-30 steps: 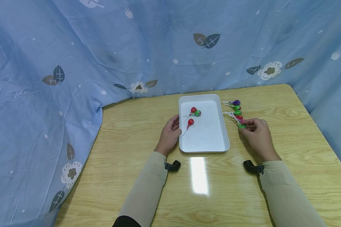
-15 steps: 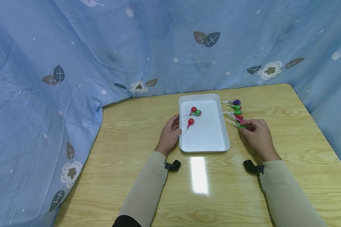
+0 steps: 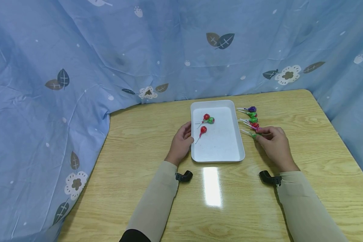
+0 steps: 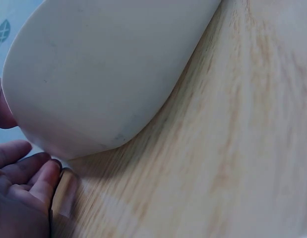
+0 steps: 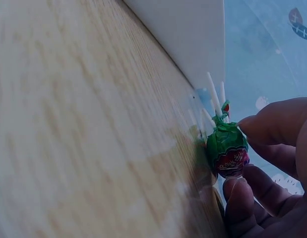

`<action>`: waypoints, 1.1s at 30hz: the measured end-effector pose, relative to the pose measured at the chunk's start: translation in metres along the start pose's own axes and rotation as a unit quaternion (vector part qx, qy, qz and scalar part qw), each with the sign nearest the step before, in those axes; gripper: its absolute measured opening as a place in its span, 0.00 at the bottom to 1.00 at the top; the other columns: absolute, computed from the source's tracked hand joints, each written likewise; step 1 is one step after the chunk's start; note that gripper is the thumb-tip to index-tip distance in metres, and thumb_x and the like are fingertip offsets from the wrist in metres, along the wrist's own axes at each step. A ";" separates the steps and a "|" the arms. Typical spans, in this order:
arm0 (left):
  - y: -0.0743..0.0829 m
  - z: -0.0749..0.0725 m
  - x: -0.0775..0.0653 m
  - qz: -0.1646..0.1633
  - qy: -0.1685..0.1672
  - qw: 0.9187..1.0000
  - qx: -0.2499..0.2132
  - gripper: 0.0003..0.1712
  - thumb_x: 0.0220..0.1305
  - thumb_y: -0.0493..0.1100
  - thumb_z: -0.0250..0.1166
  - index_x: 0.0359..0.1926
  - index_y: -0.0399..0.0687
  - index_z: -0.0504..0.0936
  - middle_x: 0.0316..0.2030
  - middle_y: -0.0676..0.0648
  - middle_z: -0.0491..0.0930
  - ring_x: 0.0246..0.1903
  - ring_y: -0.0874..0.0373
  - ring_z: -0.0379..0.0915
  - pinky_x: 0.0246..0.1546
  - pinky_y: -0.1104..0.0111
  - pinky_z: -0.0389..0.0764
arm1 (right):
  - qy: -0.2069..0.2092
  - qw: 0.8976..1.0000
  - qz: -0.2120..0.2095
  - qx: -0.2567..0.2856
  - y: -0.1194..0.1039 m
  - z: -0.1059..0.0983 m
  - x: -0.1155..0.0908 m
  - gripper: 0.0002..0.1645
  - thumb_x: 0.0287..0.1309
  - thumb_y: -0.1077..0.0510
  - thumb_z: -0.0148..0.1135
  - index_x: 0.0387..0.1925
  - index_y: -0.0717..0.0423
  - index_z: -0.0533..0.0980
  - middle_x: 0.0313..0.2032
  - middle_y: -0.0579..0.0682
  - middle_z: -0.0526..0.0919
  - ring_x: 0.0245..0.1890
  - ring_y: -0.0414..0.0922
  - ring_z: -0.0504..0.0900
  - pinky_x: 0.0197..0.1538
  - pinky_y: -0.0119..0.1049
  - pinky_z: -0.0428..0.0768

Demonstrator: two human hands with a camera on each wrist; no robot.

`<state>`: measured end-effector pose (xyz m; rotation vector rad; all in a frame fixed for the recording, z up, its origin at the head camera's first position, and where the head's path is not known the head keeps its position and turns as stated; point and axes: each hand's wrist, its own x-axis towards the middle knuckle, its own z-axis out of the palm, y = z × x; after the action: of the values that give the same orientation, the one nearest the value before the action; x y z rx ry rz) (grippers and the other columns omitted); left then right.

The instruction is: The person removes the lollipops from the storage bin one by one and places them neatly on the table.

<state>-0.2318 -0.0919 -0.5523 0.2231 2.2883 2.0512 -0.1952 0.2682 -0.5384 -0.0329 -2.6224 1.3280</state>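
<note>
My left hand (image 3: 180, 143) holds the left side of a white tray (image 3: 220, 154), its thumb at the rim. In the left wrist view its fingers lie along the outside of the tray wall (image 4: 93, 79). Three lollipops are in the tray: a red lollipop (image 3: 206, 116) crossing a green one (image 3: 211, 120), and another red lollipop (image 3: 203, 129) below them. Right of the tray, my right hand (image 3: 273, 143) pinches a green-wrapped lollipop (image 5: 227, 144) between thumb and fingers, low over the table. Its white stick points left, toward the tray.
Beyond the right hand, several lollipops lie in a column, sticks leftward: a purple one (image 3: 252, 109), green ones (image 3: 252, 115), a red one (image 3: 254, 124) and a pink one. The wooden table (image 3: 133, 141) meets a blue patterned curtain (image 3: 175, 67) behind.
The green lollipop in my right hand has turned, its stick swinging down and leftward, apart from the sticks of the red and pink ones. The left hand and tray stay put.
</note>
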 end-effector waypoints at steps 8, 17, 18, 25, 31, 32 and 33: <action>-0.001 -0.001 0.001 0.003 0.001 1.000 0.000 0.40 0.70 0.29 0.55 0.83 0.39 0.64 0.75 0.43 0.72 0.70 0.56 0.71 0.70 0.66 0.73 | 0.009 1.000 0.011 0.018 -0.003 0.000 0.002 0.18 0.78 0.55 0.64 0.55 0.66 0.84 0.52 0.61 0.76 0.45 0.49 0.76 0.44 0.38 0.73; -0.001 -0.001 0.001 0.001 0.001 1.000 0.003 0.40 0.70 0.29 0.55 0.83 0.39 0.64 0.75 0.43 0.71 0.71 0.56 0.71 0.70 0.67 0.73 | 0.020 0.999 0.019 0.037 -0.002 0.001 0.002 0.20 0.78 0.54 0.64 0.57 0.68 0.81 0.55 0.61 0.76 0.45 0.45 0.75 0.45 0.36 0.73; 0.000 -0.001 0.001 0.000 0.002 1.000 0.004 0.40 0.70 0.29 0.55 0.83 0.39 0.64 0.75 0.43 0.71 0.71 0.55 0.71 0.70 0.67 0.73 | 0.021 0.999 0.021 0.042 -0.002 0.001 0.003 0.20 0.78 0.54 0.64 0.58 0.68 0.80 0.56 0.61 0.76 0.46 0.45 0.75 0.46 0.35 0.73; 0.000 -0.001 0.000 0.001 0.002 1.000 -0.003 0.40 0.70 0.29 0.55 0.83 0.40 0.64 0.75 0.43 0.72 0.71 0.54 0.71 0.70 0.65 0.73 | 0.021 0.997 0.028 0.068 -0.003 0.001 0.003 0.24 0.79 0.55 0.64 0.64 0.69 0.76 0.58 0.64 0.78 0.46 0.42 0.76 0.45 0.27 0.75; 0.001 0.000 -0.001 0.000 0.001 1.000 -0.004 0.40 0.70 0.29 0.56 0.83 0.40 0.65 0.75 0.43 0.72 0.71 0.54 0.71 0.70 0.65 0.73 | 0.024 0.996 0.026 0.087 -0.007 0.000 0.001 0.25 0.79 0.56 0.63 0.65 0.69 0.74 0.58 0.63 0.80 0.45 0.39 0.78 0.39 0.22 0.79; 0.001 0.000 -0.001 0.000 0.001 1.000 -0.003 0.40 0.70 0.29 0.56 0.83 0.40 0.65 0.75 0.43 0.72 0.71 0.54 0.71 0.70 0.65 0.73 | 0.026 0.995 0.025 0.088 -0.008 0.000 0.001 0.25 0.79 0.56 0.63 0.65 0.69 0.74 0.57 0.62 0.80 0.45 0.39 0.78 0.39 0.22 0.79; 0.001 0.000 -0.001 0.000 0.002 1.000 -0.003 0.40 0.70 0.29 0.56 0.83 0.40 0.65 0.75 0.43 0.72 0.71 0.54 0.71 0.70 0.65 0.73 | 0.026 0.995 0.023 0.090 -0.009 0.000 0.001 0.25 0.79 0.55 0.63 0.66 0.69 0.74 0.56 0.62 0.80 0.44 0.40 0.78 0.38 0.22 0.79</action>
<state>-0.2308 -0.0918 -0.5510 0.2194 2.2832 2.0601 -0.1953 0.2627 -0.5315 -0.0988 -2.4637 1.5517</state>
